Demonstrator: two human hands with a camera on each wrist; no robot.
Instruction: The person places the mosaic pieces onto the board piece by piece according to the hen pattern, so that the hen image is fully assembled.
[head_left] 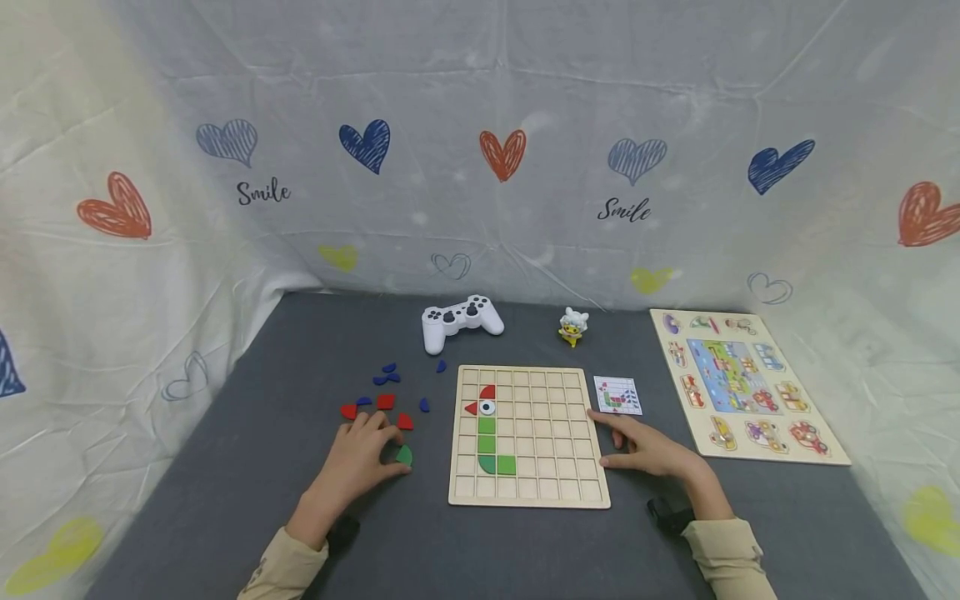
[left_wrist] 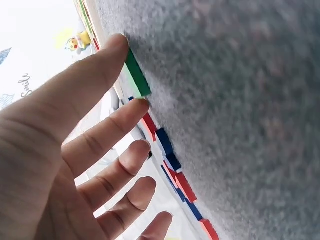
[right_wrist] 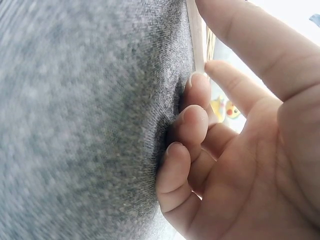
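My left hand (head_left: 360, 454) pinches a green rounded piece (left_wrist: 136, 75) between thumb and index fingertip, low over the grey cloth; its other fingers are spread. Just beyond lie red pieces (head_left: 386, 402) and several dark blue half-round pieces (head_left: 424, 405). To the right is a wooden grid board (head_left: 555, 495). It bears a red quarter-round and triangle, an eye tile (head_left: 487, 407), green squares (head_left: 487, 445) and a green quarter-round (head_left: 487, 465). The thumb and index finger of my right hand (head_left: 648, 448) touch the board's right edge, while the other fingers bend against the cloth in the right wrist view.
A small pattern card (head_left: 618, 396) lies right of the grid board. Farther right is a picture puzzle board (head_left: 750, 387). At the back are a white game controller (head_left: 461, 320) and a small figurine (head_left: 573, 326), before a hanging cloth with printed hearts.
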